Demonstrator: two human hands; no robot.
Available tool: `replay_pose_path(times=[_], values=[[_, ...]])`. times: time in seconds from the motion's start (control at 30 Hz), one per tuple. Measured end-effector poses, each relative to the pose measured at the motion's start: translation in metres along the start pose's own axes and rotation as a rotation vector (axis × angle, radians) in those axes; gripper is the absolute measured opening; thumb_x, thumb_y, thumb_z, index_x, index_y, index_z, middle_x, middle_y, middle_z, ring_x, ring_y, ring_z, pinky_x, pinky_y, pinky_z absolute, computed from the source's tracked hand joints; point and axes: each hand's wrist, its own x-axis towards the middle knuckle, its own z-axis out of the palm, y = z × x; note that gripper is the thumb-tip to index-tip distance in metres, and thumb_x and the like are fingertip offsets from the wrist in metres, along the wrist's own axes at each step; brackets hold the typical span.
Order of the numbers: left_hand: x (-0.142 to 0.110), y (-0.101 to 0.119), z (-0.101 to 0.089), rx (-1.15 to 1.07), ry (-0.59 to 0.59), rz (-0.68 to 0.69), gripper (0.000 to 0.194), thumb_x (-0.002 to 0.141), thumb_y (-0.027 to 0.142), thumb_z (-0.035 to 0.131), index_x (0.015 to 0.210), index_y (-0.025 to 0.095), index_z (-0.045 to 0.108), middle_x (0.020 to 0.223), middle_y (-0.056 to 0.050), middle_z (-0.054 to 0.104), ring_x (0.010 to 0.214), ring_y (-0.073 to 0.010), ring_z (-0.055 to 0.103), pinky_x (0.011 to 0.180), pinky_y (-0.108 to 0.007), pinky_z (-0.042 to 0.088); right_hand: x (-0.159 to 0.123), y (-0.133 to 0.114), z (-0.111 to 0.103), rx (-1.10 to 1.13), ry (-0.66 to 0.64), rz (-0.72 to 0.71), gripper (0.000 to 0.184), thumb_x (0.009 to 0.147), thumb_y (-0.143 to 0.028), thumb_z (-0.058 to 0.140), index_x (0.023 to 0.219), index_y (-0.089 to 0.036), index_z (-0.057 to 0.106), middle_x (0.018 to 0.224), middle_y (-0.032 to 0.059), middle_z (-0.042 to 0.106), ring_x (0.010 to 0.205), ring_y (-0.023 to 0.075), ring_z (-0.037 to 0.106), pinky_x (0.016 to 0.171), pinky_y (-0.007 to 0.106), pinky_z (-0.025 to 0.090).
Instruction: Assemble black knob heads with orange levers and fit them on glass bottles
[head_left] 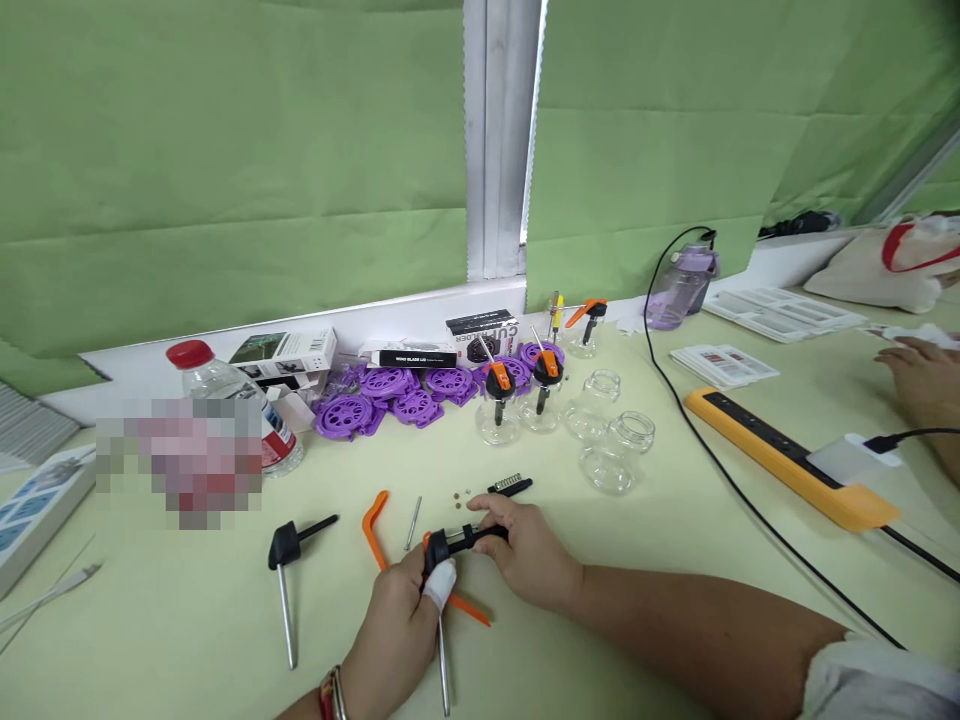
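- Your left hand grips the black pump head from below, its bandaged thumb lying over the near end of the piece.
- Your right hand pinches the far end of that same pump head, fingers curled around it, so the part sits between your two hands, just above the table.
- A metal tube runs down from the pump head toward you, past your left wrist.
- An orange lever pokes out beneath the pump head, between your hands.
- A second, loose orange lever lies just left of your left hand, with a thin metal pin beside it.
- Further left, a spare black pump head with tube rests flat, well apart from your hands.
- A small black part lies just beyond your right hand.
- Clear glass jars stand behind it, and purple plastic wheels are heaped near the wall.
- Another person's hand rests at the far right edge.
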Motion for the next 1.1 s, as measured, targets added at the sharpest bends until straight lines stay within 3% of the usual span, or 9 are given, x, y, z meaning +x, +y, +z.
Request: replay_pose_path(times=[0.27,0.43,0.6,0.9,1.1], values=[[0.0015,-0.0027,0.0005,0.016,0.004,0.012,0.033,0.086,0.045,0.040,0.077,0.017,0.055,0.064,0.001,0.049,0.057,-0.0145,0.041,0.055,-0.024,0.035,0.0006,0.0042,0.0030,-0.002,0.019,-0.018,0.017,0.073,-0.013,0.052,0.084,-0.017,0.063,0.079,0.0024,0.067,0.073,0.0154,0.059,0.067,0.025,0.045],[0.0011,-0.0026,0.0007,0.012,0.002,0.004,0.033,0.085,0.045,0.041,0.079,0.016,0.055,0.063,0.002,0.047,0.058,-0.0144,0.040,0.055,-0.024,0.036,0.0005,0.0012,0.0009,-0.003,0.002,-0.021,0.031,0.073,-0.013,0.053,0.103,-0.018,0.061,0.080,0.0017,0.067,0.071,0.0153,0.060,0.067,0.026,0.045],[0.0001,-0.0013,0.0005,0.005,0.007,0.000,0.032,0.085,0.044,0.042,0.078,0.016,0.056,0.062,0.002,0.047,0.056,-0.0141,0.040,0.053,-0.024,0.034,0.0013,-0.0008,0.0003,-0.022,-0.010,-0.016,0.019,0.073,-0.013,0.052,0.086,-0.017,0.065,0.079,0.0028,0.068,0.071,0.0160,0.059,0.066,0.026,0.044],[0.0007,-0.0029,0.0001,0.012,0.008,0.038,0.031,0.085,0.043,0.041,0.074,0.017,0.053,0.065,0.000,0.050,0.061,-0.0159,0.043,0.057,-0.026,0.037,0.0007,0.0050,0.0042,0.064,0.019,0.016,0.013,0.071,-0.014,0.053,0.080,-0.016,0.062,0.076,0.0020,0.065,0.069,0.0145,0.056,0.064,0.025,0.043],[0.0008,-0.0013,0.0007,-0.016,0.016,0.019,0.028,0.085,0.040,0.042,0.076,0.017,0.054,0.067,0.000,0.053,0.061,-0.0165,0.046,0.057,-0.026,0.038,0.0011,0.0048,0.0022,0.062,-0.013,-0.002,0.026,0.073,-0.013,0.052,0.096,-0.018,0.061,0.078,0.0014,0.065,0.069,0.0147,0.057,0.065,0.026,0.044]])
